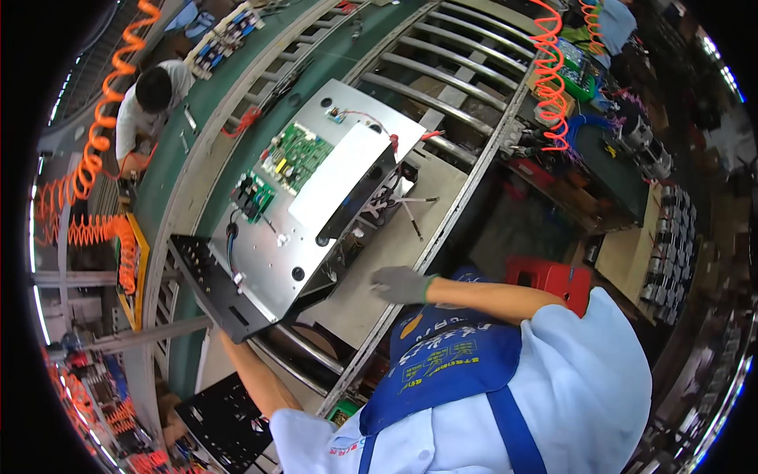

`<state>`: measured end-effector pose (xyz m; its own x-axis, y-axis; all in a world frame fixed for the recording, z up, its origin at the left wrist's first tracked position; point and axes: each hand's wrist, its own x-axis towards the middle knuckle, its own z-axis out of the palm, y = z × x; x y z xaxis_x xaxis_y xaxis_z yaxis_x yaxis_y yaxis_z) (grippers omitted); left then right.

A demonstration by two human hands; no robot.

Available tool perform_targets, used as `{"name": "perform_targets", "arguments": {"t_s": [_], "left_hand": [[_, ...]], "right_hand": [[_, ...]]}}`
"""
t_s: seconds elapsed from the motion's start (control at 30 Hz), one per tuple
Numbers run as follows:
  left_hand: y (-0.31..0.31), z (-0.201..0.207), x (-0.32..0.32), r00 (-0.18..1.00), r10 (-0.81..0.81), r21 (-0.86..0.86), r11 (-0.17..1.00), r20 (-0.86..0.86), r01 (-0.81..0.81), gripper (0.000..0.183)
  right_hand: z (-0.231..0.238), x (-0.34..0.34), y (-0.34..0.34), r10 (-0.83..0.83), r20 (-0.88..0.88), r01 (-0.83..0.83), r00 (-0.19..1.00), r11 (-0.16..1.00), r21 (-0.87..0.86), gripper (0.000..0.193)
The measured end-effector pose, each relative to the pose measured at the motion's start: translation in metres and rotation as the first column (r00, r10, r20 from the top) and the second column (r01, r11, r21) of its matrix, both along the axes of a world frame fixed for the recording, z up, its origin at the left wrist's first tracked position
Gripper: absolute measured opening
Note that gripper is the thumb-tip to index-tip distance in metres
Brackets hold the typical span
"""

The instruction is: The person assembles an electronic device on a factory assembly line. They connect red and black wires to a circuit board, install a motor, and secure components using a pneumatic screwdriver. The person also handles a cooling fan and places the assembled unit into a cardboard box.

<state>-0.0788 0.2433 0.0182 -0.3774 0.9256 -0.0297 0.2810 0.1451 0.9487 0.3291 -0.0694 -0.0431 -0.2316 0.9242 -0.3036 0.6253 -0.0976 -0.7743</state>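
Observation:
A metal chassis (pixel 272 229) lies tilted across the conveyor in front of me. It carries a green circuit board (pixel 298 158), a smaller green board (pixel 251 196) and a white sheet (pixel 335 178). A black panel (pixel 217 288) stands along its near left end. My left forearm (pixel 249 367) reaches up to the lower edge of that panel, which hides the left hand's fingers. My right hand (pixel 401 284), in a grey glove, hovers by the conveyor's near rail, fingers loosely extended and holding nothing. Wires (pixel 399 201) hang from the chassis side beyond it.
Metal rollers (pixel 442 75) run along the conveyor past the chassis. Orange coiled hoses (pixel 550 79) hang on both sides. A red stool (pixel 549 278) stands to my right. Another person (pixel 154 107) works across the line at far left. A black perforated panel (pixel 225 423) lies at lower left.

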Motion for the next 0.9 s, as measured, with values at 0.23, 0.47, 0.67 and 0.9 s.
{"name": "perform_targets", "arguments": {"t_s": [0.23,0.47,0.67,0.9], "left_hand": [[-0.236,-0.023,0.042,0.979,-0.17,-0.353,0.928,-0.116,0.119,0.041],[-0.265,0.013,0.113,0.98,-0.194,-0.324,0.93,-0.031,0.174,0.036],[-0.244,0.024,0.145,0.995,0.093,-0.374,0.923,-0.018,-0.093,0.037],[-0.251,0.019,0.151,0.973,0.231,-0.42,0.884,0.009,-0.206,0.033]], "right_hand": [[-0.04,0.193,-0.015,-0.197,0.264,0.264,0.944,0.932,-0.248,0.041],[-0.037,0.231,0.122,-0.316,0.194,0.296,0.929,0.947,0.122,0.04],[-0.09,0.208,0.174,-0.446,0.363,0.339,0.818,0.884,0.322,0.047],[-0.081,0.24,0.178,-0.494,0.334,0.408,0.803,0.864,0.296,0.09]]}}
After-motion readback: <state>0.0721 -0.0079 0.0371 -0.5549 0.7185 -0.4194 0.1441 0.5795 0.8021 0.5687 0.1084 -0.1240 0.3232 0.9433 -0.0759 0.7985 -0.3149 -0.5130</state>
